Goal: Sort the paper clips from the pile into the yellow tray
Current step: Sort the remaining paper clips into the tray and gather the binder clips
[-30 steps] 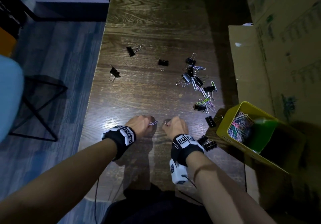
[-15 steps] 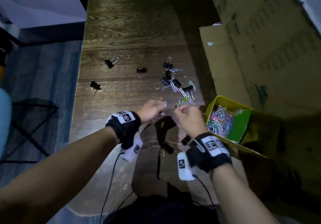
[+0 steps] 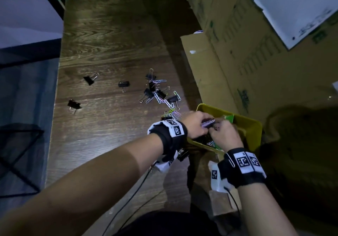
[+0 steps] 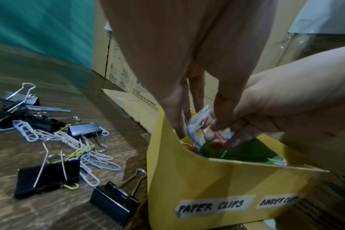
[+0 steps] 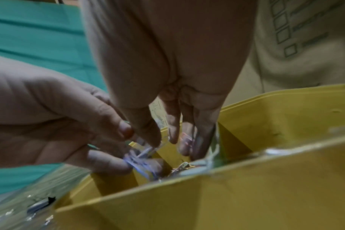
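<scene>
Over the yellow tray (image 3: 256, 126), my right hand (image 3: 225, 135) and left hand (image 3: 196, 125) pinch a lilac paper clip (image 3: 207, 124) between them, its length lying hand to hand. Beyond the tray's far-left corner lies the pile (image 3: 162, 96).

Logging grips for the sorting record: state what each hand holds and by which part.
Left hand pinches paper clips between thumb and fingertips above the yellow tray. Right hand meets the same bunch; its own grip and the exact part are blurred.
</scene>
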The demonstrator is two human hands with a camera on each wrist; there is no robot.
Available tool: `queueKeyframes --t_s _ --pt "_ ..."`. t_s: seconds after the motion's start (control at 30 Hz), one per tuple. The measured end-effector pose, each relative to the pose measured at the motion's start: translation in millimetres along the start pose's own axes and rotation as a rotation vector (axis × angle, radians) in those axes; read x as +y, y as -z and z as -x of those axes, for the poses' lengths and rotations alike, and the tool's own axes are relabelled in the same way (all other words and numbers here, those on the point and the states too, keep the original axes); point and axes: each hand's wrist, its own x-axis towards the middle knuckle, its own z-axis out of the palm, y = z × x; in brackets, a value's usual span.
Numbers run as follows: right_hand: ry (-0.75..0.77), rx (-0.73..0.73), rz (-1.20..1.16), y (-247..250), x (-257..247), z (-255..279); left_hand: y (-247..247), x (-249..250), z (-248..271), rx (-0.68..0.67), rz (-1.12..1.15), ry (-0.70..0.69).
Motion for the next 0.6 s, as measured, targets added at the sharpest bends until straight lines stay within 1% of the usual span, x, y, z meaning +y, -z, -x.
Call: queueKeyframes --t_s 0.07,0.13,0.2,0.23,0.27,0.3,0.33,0.4,0.47,0.53,0.6 --pt "0.032 -0.011 0.026 0 -4 4 3 -4 3 -0.003 0.009 -0.04" --pt "0.041 -0.006 0.061 0 -9 7 8 -12 10 0.06 0.137 -0.045" --pt "0.062 0.065 0.074 -1 -14 8 17 -30 14 0.139 0.318 -0.018" --pt "0.098 0.122 0.062 0 -17 8 23 -41 16 0.168 0.38 0.016" --pt "0.147 0.176 0.039 0 -23 8 32 -52 17 0.197 0.393 0.056" --pt "0.205 0.206 0.006 0 -29 8 40 -67 17 0.229 0.359 0.099" --pt "0.259 0.197 -0.028 -2 -38 7 48 -83 17 0.255 0.263 0.14" --pt "0.371 0.14 -0.075 -11 -60 6 64 -118 13 0.312 0.019 0.197" --pt "0.464 0.099 -0.073 -24 -81 -2 78 -143 7 0.355 -0.127 0.244" --pt "0.475 0.024 0.004 -37 -100 -17 89 -160 -2 0.338 -0.231 0.263" --pt "0.431 -0.047 0.157 -45 -119 -36 96 -168 -12 0.245 -0.341 0.242"
